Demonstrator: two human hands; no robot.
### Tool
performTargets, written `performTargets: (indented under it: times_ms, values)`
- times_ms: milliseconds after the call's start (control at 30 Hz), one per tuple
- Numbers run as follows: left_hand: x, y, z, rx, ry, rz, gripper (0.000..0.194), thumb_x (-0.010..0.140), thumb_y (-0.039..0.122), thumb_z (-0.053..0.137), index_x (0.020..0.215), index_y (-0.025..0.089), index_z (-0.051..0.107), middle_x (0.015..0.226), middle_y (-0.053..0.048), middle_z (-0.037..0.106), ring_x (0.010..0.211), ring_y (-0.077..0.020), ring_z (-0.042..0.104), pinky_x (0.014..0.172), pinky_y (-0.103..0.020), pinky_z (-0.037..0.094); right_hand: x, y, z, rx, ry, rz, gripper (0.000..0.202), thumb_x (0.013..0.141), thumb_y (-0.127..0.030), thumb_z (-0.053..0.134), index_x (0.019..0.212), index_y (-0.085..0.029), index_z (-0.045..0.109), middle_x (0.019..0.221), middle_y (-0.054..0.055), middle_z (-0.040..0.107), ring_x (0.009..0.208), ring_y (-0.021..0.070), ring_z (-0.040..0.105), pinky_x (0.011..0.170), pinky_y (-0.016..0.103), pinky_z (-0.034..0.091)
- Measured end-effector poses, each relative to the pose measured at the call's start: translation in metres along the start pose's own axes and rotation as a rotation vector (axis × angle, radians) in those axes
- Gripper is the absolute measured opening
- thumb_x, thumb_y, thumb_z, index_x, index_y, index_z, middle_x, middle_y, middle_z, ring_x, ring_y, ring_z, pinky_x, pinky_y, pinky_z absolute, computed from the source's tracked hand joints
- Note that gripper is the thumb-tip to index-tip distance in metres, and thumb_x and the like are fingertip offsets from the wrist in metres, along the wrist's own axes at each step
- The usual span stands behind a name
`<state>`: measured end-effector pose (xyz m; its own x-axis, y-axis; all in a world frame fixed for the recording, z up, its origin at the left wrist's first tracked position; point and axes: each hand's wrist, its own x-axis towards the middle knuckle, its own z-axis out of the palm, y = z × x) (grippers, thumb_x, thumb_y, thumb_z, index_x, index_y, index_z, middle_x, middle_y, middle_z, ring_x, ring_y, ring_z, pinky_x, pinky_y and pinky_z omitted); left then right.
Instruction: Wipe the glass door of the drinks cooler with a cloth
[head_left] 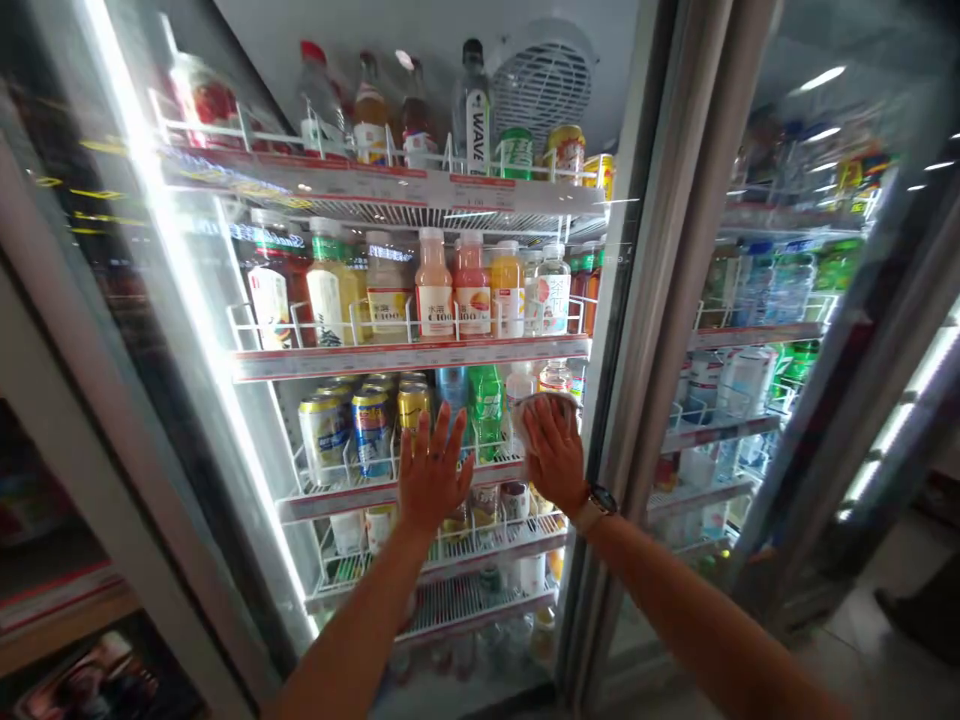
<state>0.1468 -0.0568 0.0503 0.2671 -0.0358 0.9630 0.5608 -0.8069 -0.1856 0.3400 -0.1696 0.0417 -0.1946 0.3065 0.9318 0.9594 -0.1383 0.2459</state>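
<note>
Nearest to the camera are the two forearms of the person, the left forearm [352, 620] and the right forearm [701, 600], both reaching forward to a glass door of a drinks fridge, beside its metal frame [664, 300]. The right hand [559, 465] holds a pale cloth [568, 405] under its fingers and, as I judge, presses it flat on the glass, near the frame. On this wrist there is a dark watch [602, 499]. The left hand [433, 485] is open, with the fingers spread, and it holds nothing; it seems to rest on the glass too (the glass is transparent, so the contact is not easy to confirm).

Behind the hands are a green bottle [486, 400] and blue cans [371, 430], on a shelf with a pale rail [412, 358] above it.

About how far the work is, I can say only a little. The cloth is at one place of the glass, at the middle height. The reflections on the upper part do not tell whether the cloth has passed there, and the lower part does not tell it either. So what is done and what is left, I cannot separate.
</note>
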Motion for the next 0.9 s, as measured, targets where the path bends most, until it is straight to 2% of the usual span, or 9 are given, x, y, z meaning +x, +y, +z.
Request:
performTargets:
  times_ms: [133, 233, 300, 400, 500, 600, 700, 800, 900]
  values:
    - [-0.001, -0.001, 0.001, -0.037, -0.019, -0.011, 0.073, 0.093, 0.036, 0.055, 0.156, 0.026, 0.020, 0.158, -0.004, 0.032, 0.151, -0.0244, 0.013, 0.126, -0.046, 0.006, -0.097, -0.021, 0.016, 0.001, -0.064, -0.095, 0.067, 0.089, -0.013, 0.039, 0.155, -0.018, 0.028, 0.149, 0.013, 0.050, 0.141, 0.0280, 0.042, 0.111, 0.052, 0.041]
    - [-0.001, -0.001, 0.002, -0.029, -0.016, -0.015, 0.072, 0.094, 0.037, 0.054, 0.156, 0.027, 0.020, 0.158, -0.004, 0.033, 0.151, -0.0248, 0.016, 0.126, -0.047, 0.007, -0.120, -0.020, 0.015, -0.011, -0.113, -0.138, 0.064, 0.089, -0.009, 0.040, 0.152, -0.019, 0.037, 0.143, 0.012, 0.057, 0.135, 0.0251, 0.049, 0.107, 0.044, 0.046]
    - [0.000, 0.000, 0.002, -0.016, 0.011, -0.010, 0.071, 0.094, 0.038, 0.054, 0.156, 0.026, 0.021, 0.158, -0.004, 0.032, 0.151, -0.0238, 0.015, 0.126, -0.046, 0.007, -0.097, -0.009, 0.010, -0.005, -0.126, -0.112, 0.066, 0.090, -0.009, 0.040, 0.155, -0.021, 0.031, 0.147, 0.011, 0.053, 0.137, 0.0252, 0.048, 0.110, 0.046, 0.044]
    - [0.002, 0.000, 0.000, -0.017, 0.045, 0.002, 0.070, 0.094, 0.037, 0.055, 0.155, 0.025, 0.024, 0.158, -0.004, 0.030, 0.151, -0.0226, 0.012, 0.126, -0.043, 0.006, -0.023, 0.015, -0.004, 0.018, -0.074, 0.033, 0.074, 0.092, -0.012, 0.038, 0.159, -0.020, 0.009, 0.160, 0.012, 0.033, 0.147, 0.0289, 0.032, 0.117, 0.057, 0.034]
    - [0.003, -0.001, -0.001, -0.023, 0.041, 0.009, 0.071, 0.093, 0.036, 0.057, 0.155, 0.025, 0.024, 0.159, -0.004, 0.029, 0.151, -0.0226, 0.012, 0.126, -0.042, 0.007, 0.046, 0.036, -0.016, -0.012, 0.059, 0.218, 0.074, 0.093, -0.013, 0.034, 0.159, -0.019, -0.001, 0.166, 0.011, 0.015, 0.152, 0.0306, 0.016, 0.120, 0.062, 0.025]
    - [0.003, -0.001, 0.000, -0.018, 0.035, 0.009, 0.072, 0.093, 0.036, 0.056, 0.156, 0.026, 0.023, 0.159, -0.003, 0.029, 0.151, -0.0233, 0.012, 0.126, -0.043, 0.007, 0.061, 0.043, -0.016, -0.009, 0.137, 0.291, 0.073, 0.094, -0.013, 0.031, 0.159, -0.021, -0.001, 0.166, 0.011, 0.013, 0.152, 0.0311, 0.014, 0.120, 0.065, 0.024]
    - [0.002, -0.002, 0.000, 0.005, 0.034, 0.020, 0.072, 0.093, 0.037, 0.055, 0.156, 0.024, 0.023, 0.160, -0.004, 0.027, 0.152, -0.0239, 0.011, 0.126, -0.043, 0.006, 0.018, 0.034, -0.004, 0.019, 0.155, 0.344, 0.072, 0.094, -0.015, 0.032, 0.159, -0.021, 0.002, 0.166, 0.012, 0.014, 0.152, 0.0323, 0.018, 0.118, 0.066, 0.028]
    - [0.002, -0.001, 0.001, 0.017, 0.037, 0.031, 0.071, 0.094, 0.037, 0.054, 0.156, 0.022, 0.023, 0.161, -0.005, 0.023, 0.152, -0.0240, 0.009, 0.126, -0.042, 0.005, -0.055, 0.013, 0.012, 0.021, 0.131, 0.400, 0.071, 0.095, -0.017, 0.033, 0.159, -0.019, 0.004, 0.166, 0.014, 0.012, 0.151, 0.0346, 0.017, 0.114, 0.068, 0.032]
    - [0.003, -0.001, 0.001, 0.022, 0.041, 0.034, 0.070, 0.094, 0.037, 0.054, 0.156, 0.022, 0.024, 0.162, -0.004, 0.020, 0.152, -0.0241, 0.009, 0.126, -0.042, 0.005, -0.128, -0.010, 0.021, 0.005, 0.082, 0.419, 0.071, 0.095, -0.014, 0.033, 0.159, -0.020, 0.003, 0.166, 0.013, 0.010, 0.151, 0.0330, 0.017, 0.110, 0.063, 0.043]
